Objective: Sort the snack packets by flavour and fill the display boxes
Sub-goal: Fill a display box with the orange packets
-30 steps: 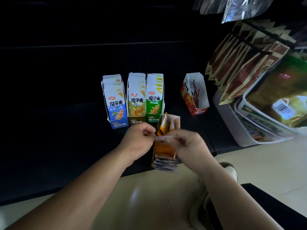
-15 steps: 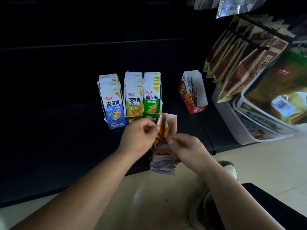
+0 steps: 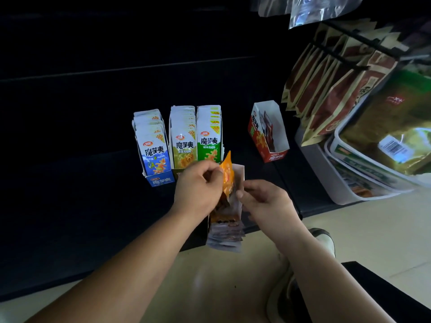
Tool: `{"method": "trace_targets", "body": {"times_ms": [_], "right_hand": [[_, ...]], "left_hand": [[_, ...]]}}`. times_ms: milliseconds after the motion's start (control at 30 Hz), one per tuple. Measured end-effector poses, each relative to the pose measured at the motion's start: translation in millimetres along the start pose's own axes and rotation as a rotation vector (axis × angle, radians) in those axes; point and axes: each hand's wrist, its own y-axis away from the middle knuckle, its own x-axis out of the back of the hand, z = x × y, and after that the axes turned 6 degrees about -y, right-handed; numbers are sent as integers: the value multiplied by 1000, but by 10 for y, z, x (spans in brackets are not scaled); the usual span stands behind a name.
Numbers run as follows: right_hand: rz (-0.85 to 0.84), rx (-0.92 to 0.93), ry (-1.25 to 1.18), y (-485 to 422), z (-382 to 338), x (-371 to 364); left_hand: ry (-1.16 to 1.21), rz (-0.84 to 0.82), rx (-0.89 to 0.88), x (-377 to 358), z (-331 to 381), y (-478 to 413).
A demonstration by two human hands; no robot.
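Left hand (image 3: 198, 186) pinching an orange packet (image 3: 226, 174) over an open box (image 3: 240, 172) of packets, right hand (image 3: 265, 202) pinching its white wall, full blue box (image 3: 154, 155), yellow box (image 3: 183, 145) and green box (image 3: 209, 138) side by side behind, red box (image 3: 268, 138) apart at right

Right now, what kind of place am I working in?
Probably a shop's snack aisle: a row of filled display boxes on a dark shelf, brown pouches hanging from peg hooks, and a barcoded green bag in a white tub.
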Motion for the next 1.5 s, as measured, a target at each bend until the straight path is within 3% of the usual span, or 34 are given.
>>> {"method": "trace_targets", "body": {"times_ms": [200,300,400,467,533,600,733,900,1000,1100,1200,1333,1500], "right_hand": [[154,-141,-117,41,-118,-43],[100,-208,-314,117,-174,-44],[67,-251,-592,144,-229,-50],[149,-210,-672,123,-292,-41],[216,-117,-596,94,-350,-16],[232,11,-332,56,-385,31],[15,149,207,9,-391,94],[-171,84,357,32,-146,-46],[-161,131,466,44,-23,-80],[-45,311,578,0,-51,-123],[-85,271,710,-73,-63,-221],[-217,46,552,25,80,-237],[-245,0,294,106,51,-158]], "left_hand": [[484,-51,248,424,290,55],[611,-33,347,484,334,107],[603,-95,408,480,269,107],[404,-184,357,464,142,127],[86,-187,212,440,-26,149],[-55,-144,140,421,-156,151],[64,-125,263,394,-229,80],[113,-173,253,354,-161,48],[105,-214,226,311,-128,82],[84,-223,192,265,-120,86],[72,-199,163,208,-112,55],[57,-148,165,163,-160,18],[32,-122,155,101,-221,13]]}}
